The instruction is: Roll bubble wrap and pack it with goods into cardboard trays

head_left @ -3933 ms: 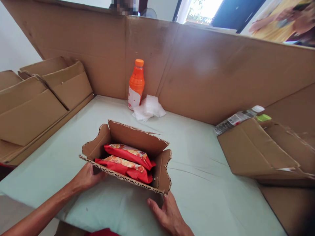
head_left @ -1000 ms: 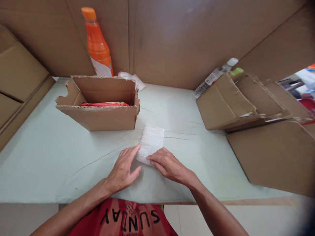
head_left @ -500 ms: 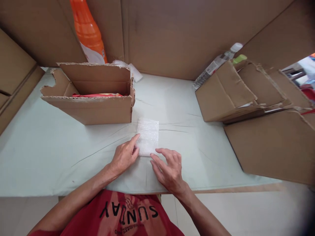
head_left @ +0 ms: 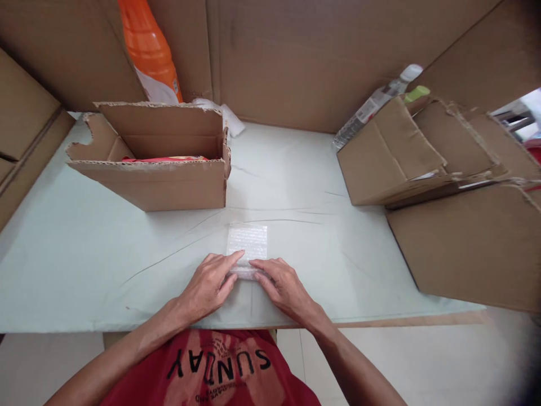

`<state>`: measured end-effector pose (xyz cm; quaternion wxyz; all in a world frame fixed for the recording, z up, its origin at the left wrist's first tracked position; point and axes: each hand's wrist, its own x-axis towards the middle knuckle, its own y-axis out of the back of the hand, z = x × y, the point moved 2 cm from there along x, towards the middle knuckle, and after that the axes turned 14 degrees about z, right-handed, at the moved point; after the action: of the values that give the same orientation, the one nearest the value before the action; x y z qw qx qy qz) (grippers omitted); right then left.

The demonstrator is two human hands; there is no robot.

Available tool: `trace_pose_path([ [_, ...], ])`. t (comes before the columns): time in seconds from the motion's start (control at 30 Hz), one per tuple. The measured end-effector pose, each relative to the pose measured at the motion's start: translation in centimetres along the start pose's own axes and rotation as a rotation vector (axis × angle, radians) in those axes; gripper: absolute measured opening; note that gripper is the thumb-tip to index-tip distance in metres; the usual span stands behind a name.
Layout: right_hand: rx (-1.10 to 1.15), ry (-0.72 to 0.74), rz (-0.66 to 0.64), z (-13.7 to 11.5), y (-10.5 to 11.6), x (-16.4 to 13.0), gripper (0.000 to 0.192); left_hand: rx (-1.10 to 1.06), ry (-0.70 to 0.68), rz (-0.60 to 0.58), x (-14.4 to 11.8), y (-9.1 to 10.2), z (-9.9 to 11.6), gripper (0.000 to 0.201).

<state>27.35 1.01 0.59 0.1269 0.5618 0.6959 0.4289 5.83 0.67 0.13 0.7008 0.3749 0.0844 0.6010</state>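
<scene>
A small sheet of bubble wrap (head_left: 248,243) lies flat on the pale green table cover (head_left: 296,186) near the front edge. My left hand (head_left: 209,285) and my right hand (head_left: 282,286) both rest on its near edge, fingertips pinching or pressing it down. Behind and to the left stands an open cardboard box (head_left: 156,169) with red snack packets (head_left: 164,159) showing just above its front wall.
An orange drink bottle (head_left: 147,51) and a wad of white wrap (head_left: 228,115) stand behind the box. Folded cardboard stacks lie at the right (head_left: 422,152) and left (head_left: 25,135). A clear plastic bottle (head_left: 376,101) lies at the back right. Cardboard walls enclose the table.
The box now sits farther back with the bubble wrap laid in front of it. Over the last second the sheet came nearer to me, and both hands closed onto its near edge.
</scene>
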Motion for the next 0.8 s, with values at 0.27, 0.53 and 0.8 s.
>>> trace_pose_path([
  [0.27,-0.241,0.219,0.109,-0.7,0.6,-0.7,0.026,0.213,0.051,0.112,1.0,-1.2,-0.9,0.045],
  [0.53,-0.002,0.076,0.018,-0.1,-0.2,0.2,0.026,0.089,-0.069,0.075,-0.1,0.5,0.6,0.048],
  [0.8,-0.265,0.237,0.079,-1.0,-0.4,0.0,0.024,0.220,0.153,0.167,0.7,-0.4,-1.1,0.042],
])
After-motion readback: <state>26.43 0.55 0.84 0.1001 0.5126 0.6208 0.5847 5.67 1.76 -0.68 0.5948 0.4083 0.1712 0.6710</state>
